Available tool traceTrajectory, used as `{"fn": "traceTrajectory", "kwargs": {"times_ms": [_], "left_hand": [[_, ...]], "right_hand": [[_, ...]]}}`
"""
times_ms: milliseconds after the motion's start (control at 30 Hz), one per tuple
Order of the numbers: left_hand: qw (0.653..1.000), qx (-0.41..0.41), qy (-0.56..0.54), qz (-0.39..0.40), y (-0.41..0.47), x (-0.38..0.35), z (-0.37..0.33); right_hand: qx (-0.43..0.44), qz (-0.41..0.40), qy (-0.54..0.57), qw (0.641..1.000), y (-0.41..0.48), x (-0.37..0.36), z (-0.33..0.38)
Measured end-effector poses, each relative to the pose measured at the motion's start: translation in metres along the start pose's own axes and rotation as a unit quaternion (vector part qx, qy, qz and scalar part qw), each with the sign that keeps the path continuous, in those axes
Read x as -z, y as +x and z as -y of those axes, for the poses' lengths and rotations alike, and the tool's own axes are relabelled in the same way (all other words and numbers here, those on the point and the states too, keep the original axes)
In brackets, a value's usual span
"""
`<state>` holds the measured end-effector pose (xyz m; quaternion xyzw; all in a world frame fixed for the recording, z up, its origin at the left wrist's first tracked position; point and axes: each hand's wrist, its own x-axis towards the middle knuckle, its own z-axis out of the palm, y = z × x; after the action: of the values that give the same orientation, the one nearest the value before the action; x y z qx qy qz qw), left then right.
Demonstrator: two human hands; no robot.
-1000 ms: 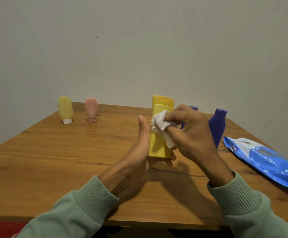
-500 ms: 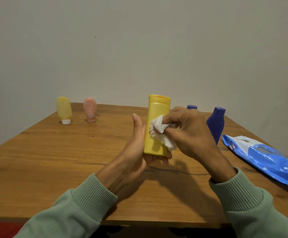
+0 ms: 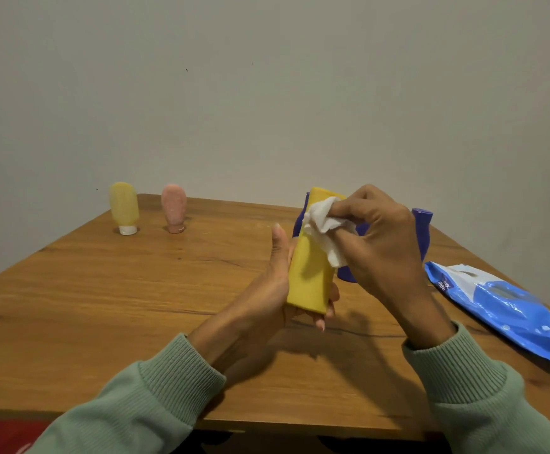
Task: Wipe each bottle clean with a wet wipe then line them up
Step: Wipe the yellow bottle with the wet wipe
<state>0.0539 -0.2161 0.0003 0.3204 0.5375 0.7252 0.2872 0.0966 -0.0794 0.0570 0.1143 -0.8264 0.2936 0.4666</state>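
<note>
A wood-grain table [image 3: 136,306] meets a plain grey wall [image 3: 267,93]. Above its middle the left hand [image 3: 277,283] grips a tilted yellow bottle [image 3: 309,276], and the right hand [image 3: 381,237] pinches a wet wipe [image 3: 323,221] against its top. Two tubes [image 3: 123,204] stand near the far left corner. A wipes pack [image 3: 503,306] lies by the right edge, and seemingly two blue bottles [image 3: 422,231] stand behind the hands.

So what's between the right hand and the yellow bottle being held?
A crumpled white wipe, pinched by the right hand against the top of the held bottle. The head view shows it.

matt yellow bottle [image 3: 309,276], grained wooden table [image 3: 136,290]
</note>
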Motion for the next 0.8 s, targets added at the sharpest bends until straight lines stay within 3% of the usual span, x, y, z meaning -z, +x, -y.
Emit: {"fn": "traceTrajectory", "kwargs": {"times_ms": [300,367,567,800], "left_hand": [[0.992,-0.036,-0.09,-0.083,0.005,0.004,-0.007],[0.994,-0.038,-0.069,-0.076,0.004,0.004,-0.007],[0.999,-0.011,-0.035,-0.006,-0.001,0.0,0.0],[1.0,-0.013,-0.026,-0.012,0.0,0.0,0.0]], "right_hand": [[0.004,0.196,-0.011,0.981,-0.005,-0.006,0.012],[0.004,0.169,0.003,0.986,-0.003,-0.001,0.009],[-0.008,-0.014,-0.014,1.0,0.003,0.003,-0.004],[-0.003,-0.09,-0.027,0.996,0.003,0.0,-0.004]]}}
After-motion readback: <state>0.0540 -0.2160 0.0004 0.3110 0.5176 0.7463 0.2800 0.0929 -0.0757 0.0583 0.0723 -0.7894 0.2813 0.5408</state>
